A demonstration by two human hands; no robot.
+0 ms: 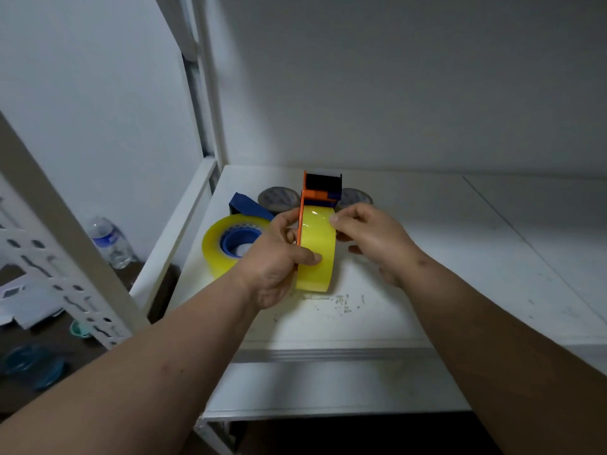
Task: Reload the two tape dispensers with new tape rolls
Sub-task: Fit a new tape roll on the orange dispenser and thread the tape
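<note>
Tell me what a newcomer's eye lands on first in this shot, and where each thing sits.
The bright yellow tape roll stands on edge mid-shelf, mounted in an orange dispenser, with the left hand gripping its side and the right hand touching its top edge. Left of it, a second yellow roll lies in a blue dispenser. Two grey discs sit behind, near the back wall.
</note>
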